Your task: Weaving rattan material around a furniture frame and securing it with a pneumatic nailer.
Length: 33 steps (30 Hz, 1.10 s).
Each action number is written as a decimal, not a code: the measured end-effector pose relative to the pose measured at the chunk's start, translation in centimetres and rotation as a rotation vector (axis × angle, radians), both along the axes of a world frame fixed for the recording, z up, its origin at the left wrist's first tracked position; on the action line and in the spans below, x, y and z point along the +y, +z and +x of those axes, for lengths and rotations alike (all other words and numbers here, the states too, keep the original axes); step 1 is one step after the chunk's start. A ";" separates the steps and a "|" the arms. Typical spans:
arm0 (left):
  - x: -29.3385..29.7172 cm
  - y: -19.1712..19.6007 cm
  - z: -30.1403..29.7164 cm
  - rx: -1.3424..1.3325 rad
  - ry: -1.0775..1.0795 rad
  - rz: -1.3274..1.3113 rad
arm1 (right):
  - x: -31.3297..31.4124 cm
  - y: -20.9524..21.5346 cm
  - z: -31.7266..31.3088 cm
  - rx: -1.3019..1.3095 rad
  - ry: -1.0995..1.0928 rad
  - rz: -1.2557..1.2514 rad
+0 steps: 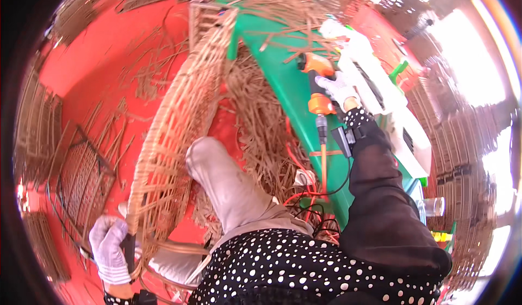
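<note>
A long, curved piece of woven wicker (163, 131) slants from upper middle to lower left, beside my bent knee. My left hand (109, 248), in a pale glove, is closed at its lower end around a narrow dark bar (129, 250); whether the bar belongs to the wicker cannot be made out. My right hand (341, 90), also gloved, reaches over the green table with its fingers around the black grip of an orange-and-black air tool (315, 82). An orange hose (324, 166) runs from the tool's grey coupling toward me.
Loose brown strips (266, 114) lie heaped on the red floor (87, 60) and strewn over the far end of the green table (266, 49). White cases (375, 82) line the table's right side. A flat woven panel (81, 180) lies at left. Cables tangle by my lap.
</note>
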<state>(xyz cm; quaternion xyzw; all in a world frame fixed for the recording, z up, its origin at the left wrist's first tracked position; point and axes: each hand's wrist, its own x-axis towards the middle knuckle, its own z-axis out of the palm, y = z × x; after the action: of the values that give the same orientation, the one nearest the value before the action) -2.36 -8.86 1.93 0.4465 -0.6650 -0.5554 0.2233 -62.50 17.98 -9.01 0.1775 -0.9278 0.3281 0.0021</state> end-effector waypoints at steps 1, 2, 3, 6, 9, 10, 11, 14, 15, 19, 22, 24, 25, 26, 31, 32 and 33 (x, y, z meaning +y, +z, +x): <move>0.4 0.3 0.8 -0.020 0.017 -0.015 | -4.5 7.6 9.2 -0.105 0.049 0.105; 1.0 0.6 0.7 -0.070 -0.036 -0.090 | -5.0 3.9 6.2 -0.139 0.285 -0.011; 1.8 1.4 -1.0 -0.126 -0.094 -0.157 | -5.3 4.0 6.9 -0.200 0.335 -0.072; 1.3 0.6 -2.6 -0.030 -0.469 -0.920 | -2.1 1.8 1.9 -0.024 0.485 -0.046; 2.7 2.0 -2.1 0.045 -0.061 0.145 | -5.4 -0.1 0.2 -0.044 -0.048 0.310; 2.7 2.4 -2.2 0.081 -0.071 0.224 | -1.0 -3.5 -9.2 0.027 -0.047 0.335; 2.8 1.7 -1.6 0.049 -0.014 0.230 | -4.6 -2.7 -4.3 -0.153 -0.007 0.299; 2.4 1.7 -1.5 0.073 -0.039 0.198 | -1.1 -3.8 -10.6 -0.108 0.134 0.159; 2.1 1.2 -0.8 0.051 0.006 0.206 | -4.4 -0.4 -3.1 -0.326 0.227 0.069; 1.0 1.3 -1.4 0.084 -0.028 0.174 | -2.7 9.7 6.1 -0.559 0.453 -0.313; -0.3 1.4 -1.3 0.163 -0.017 0.240 | -2.5 13.7 13.0 -0.491 0.573 -0.547; -1.7 0.8 -0.7 0.185 0.000 0.244 | -4.0 14.9 18.4 -0.600 0.736 -0.476; -2.3 0.9 -0.3 0.177 0.011 0.253 | -5.0 14.1 20.1 -0.588 0.779 -0.484; -3.0 0.9 0.0 0.166 0.000 0.234 | -5.4 13.4 22.0 -0.579 0.789 -0.464; -4.9 0.8 0.2 0.235 -0.005 0.247 | -8.2 8.0 30.1 -0.197 0.965 -0.364; -4.9 0.9 0.1 0.231 -0.013 0.222 | -8.7 6.3 30.8 -0.070 1.106 -0.259; -5.0 1.2 0.0 0.220 -0.016 0.216 | -9.3 5.2 31.6 0.060 1.242 -0.149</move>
<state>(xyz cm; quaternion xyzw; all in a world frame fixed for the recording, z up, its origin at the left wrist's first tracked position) -2.37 -13.88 3.11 0.3990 -0.5768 -0.6709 0.2409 -30.86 8.64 -3.82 0.6923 -0.6255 0.3269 -0.1506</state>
